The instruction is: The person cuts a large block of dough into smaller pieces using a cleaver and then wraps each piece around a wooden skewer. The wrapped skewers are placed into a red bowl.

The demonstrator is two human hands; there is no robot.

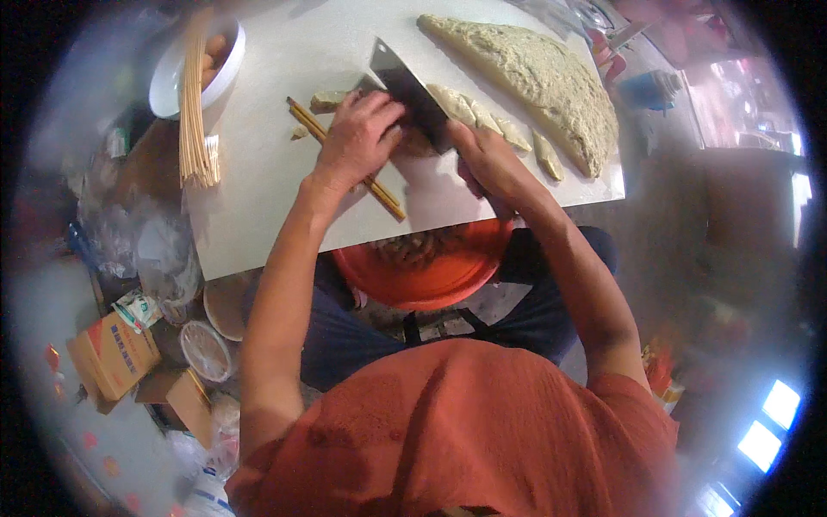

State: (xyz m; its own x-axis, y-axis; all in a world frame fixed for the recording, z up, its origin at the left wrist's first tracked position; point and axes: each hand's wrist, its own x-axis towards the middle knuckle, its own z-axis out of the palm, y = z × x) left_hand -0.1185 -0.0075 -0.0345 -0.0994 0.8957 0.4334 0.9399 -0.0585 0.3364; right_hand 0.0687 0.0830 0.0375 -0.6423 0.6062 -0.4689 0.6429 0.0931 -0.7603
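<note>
My right hand (488,155) grips the handle of a cleaver (410,94), whose wide dark blade slants up to the left over a white board (271,220). Close against the blade's left side is my left hand (365,129), fingers bent; the blur hides whether they hold anything. Several pale strips (475,113), apparently dough, lie right of the blade. Beyond them spreads a large slab (536,81) of the same lumpy, pale material. A pair of brown sticks (387,198) passes beneath my left hand. A short pale piece (326,101) rests above the sticks.
At the board's left stands a white bowl (158,87) holding brown eggs (215,48). A bundle of thin wooden skewers (192,110) lies across its rim. Below the board's near edge, an orange basin (420,284) between my knees contains small pieces. Cardboard boxes (119,355) sit at lower left.
</note>
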